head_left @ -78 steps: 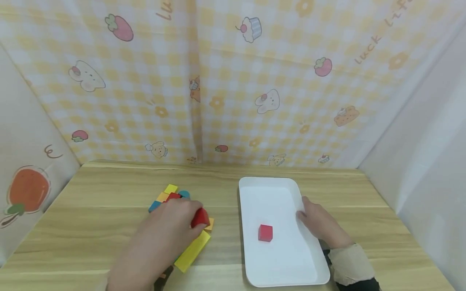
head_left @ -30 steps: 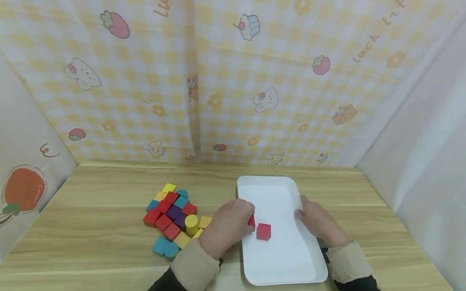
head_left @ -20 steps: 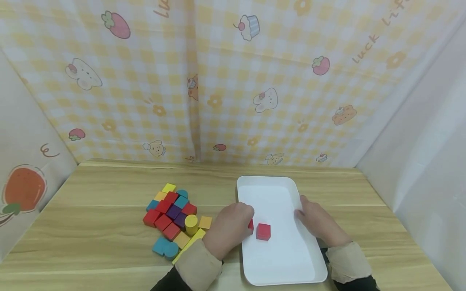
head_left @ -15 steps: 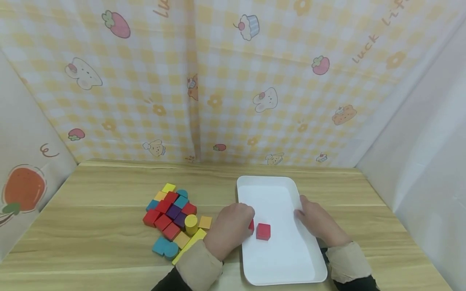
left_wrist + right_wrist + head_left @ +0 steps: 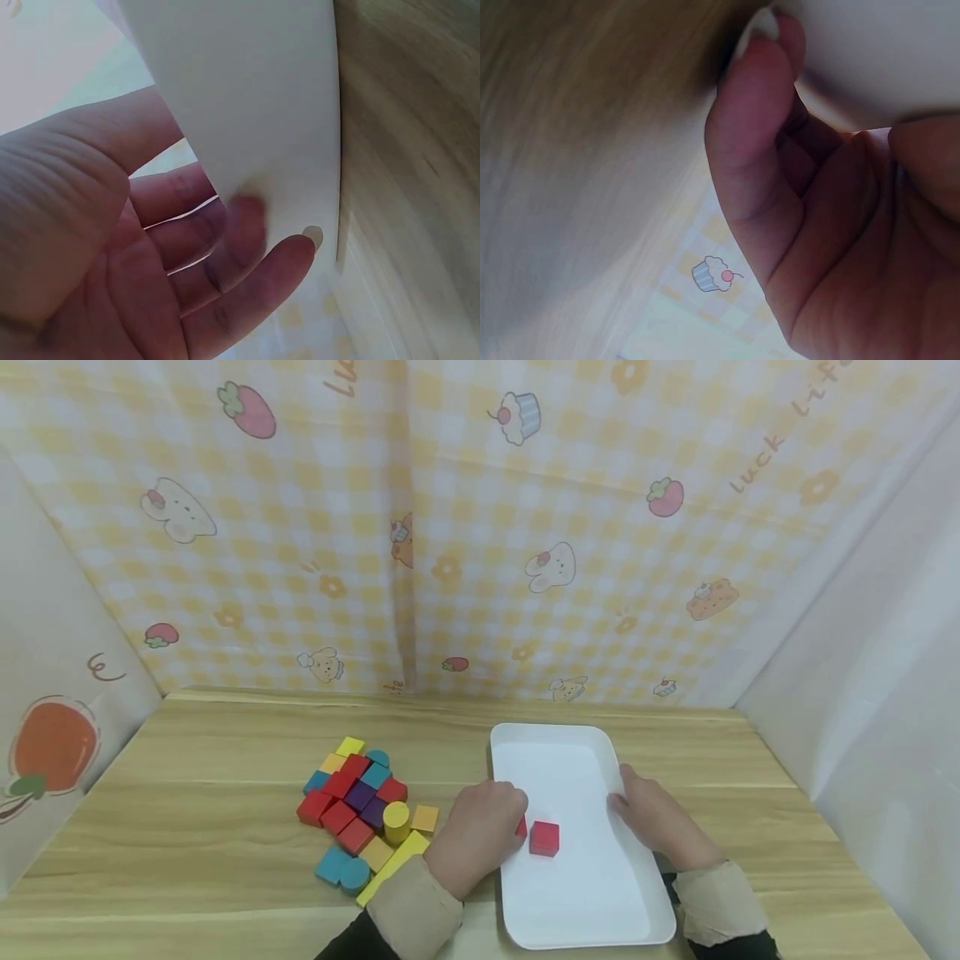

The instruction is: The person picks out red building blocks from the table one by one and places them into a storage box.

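Note:
My left hand [image 5: 478, 828] is over the left rim of a white tray [image 5: 588, 902], pinching a red block [image 5: 521, 828] just inside it. Most of that block is hidden behind the fingers. In the left wrist view the tray's outer wall [image 5: 255, 97] covers it, and the lower fingers [image 5: 255, 296] curl loosely outside the wall. A red cube [image 5: 544, 839] lies on the tray floor, right of the held block. My right hand [image 5: 656, 818] grips the tray's right rim, thumb on the inside. The right wrist view shows its curled fingers [image 5: 754, 112] beneath the tray side.
Left of the tray, a cluster of wooden blocks lies on the table [image 5: 187, 860]: several red cubes [image 5: 338, 817], purple cubes [image 5: 360, 796], blue pieces [image 5: 332, 865], a standing yellow cylinder [image 5: 396, 822] and a long yellow block [image 5: 397, 864]. A checked curtain [image 5: 480, 527] hangs behind.
My left hand has carried the red block rightward from the cluster to the tray's left side, and stays nearly still over the last second. My right hand keeps its hold on the tray.

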`<action>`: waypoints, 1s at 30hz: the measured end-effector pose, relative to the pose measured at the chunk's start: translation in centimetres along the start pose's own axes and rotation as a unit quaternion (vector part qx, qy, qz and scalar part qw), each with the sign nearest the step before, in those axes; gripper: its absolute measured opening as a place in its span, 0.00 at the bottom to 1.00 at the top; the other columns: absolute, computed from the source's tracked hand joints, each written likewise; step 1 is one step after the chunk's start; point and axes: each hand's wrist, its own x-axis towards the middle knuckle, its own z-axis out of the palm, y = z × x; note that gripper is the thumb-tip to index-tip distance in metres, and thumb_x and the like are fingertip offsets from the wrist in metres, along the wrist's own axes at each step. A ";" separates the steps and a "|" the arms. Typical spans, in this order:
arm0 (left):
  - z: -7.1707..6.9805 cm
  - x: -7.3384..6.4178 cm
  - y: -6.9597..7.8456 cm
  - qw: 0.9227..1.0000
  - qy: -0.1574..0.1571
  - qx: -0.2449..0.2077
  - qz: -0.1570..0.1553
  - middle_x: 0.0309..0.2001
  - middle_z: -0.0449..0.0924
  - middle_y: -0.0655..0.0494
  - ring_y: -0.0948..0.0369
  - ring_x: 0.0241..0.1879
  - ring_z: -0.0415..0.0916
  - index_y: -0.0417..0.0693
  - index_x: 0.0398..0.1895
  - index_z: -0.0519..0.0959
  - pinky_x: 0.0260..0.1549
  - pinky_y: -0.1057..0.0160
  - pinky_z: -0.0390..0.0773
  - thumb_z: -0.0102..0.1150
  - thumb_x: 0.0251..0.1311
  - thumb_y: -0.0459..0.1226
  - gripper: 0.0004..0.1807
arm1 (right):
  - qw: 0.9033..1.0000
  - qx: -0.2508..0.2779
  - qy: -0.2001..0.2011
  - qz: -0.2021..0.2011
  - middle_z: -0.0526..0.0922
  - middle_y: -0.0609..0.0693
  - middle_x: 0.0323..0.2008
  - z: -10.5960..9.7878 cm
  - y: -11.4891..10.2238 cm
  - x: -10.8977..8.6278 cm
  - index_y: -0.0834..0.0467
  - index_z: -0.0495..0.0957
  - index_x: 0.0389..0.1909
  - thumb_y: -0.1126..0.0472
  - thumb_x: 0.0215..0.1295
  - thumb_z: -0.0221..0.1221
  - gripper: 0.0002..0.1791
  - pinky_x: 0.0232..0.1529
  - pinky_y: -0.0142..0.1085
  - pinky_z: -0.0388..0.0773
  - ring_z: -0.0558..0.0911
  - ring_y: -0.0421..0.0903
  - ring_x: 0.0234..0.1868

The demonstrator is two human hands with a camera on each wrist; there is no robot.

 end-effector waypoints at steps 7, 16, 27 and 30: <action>-0.3 -0.1 -0.2 0.999 -0.046 -0.013 -0.009 0.22 0.75 0.59 0.64 0.22 0.67 0.47 0.30 0.83 0.25 0.71 0.71 0.77 0.52 0.40 0.11 | 1.000 0.009 -0.004 0.008 0.70 0.79 0.63 0.0 -0.1 -0.1 0.80 0.53 0.70 0.65 0.75 0.52 0.32 0.55 0.55 0.80 0.79 0.67 0.61; -1.7 -0.5 -0.1 0.995 -0.091 -0.018 -0.025 0.27 0.72 0.59 0.63 0.26 0.68 0.48 0.40 0.82 0.27 0.68 0.72 0.73 0.57 0.49 0.17 | 1.000 -0.001 -0.003 0.004 0.72 0.79 0.61 0.0 0.1 0.0 0.80 0.54 0.69 0.64 0.75 0.52 0.32 0.53 0.55 0.81 0.80 0.67 0.60; -4.2 -1.7 0.8 0.996 -0.084 0.004 -0.004 0.32 0.75 0.57 0.63 0.29 0.69 0.49 0.48 0.83 0.29 0.68 0.76 0.70 0.59 0.50 0.20 | 1.000 0.006 0.001 -0.001 0.76 0.77 0.57 0.0 0.2 0.0 0.78 0.57 0.68 0.64 0.75 0.52 0.30 0.50 0.53 0.83 0.83 0.63 0.55; -5.2 -2.2 1.0 0.997 -0.074 0.002 0.009 0.33 0.76 0.58 0.64 0.29 0.70 0.50 0.48 0.83 0.29 0.69 0.76 0.70 0.59 0.50 0.19 | 1.000 0.008 0.000 0.002 0.76 0.77 0.57 0.0 0.2 0.0 0.77 0.57 0.68 0.64 0.75 0.52 0.30 0.49 0.52 0.84 0.83 0.63 0.55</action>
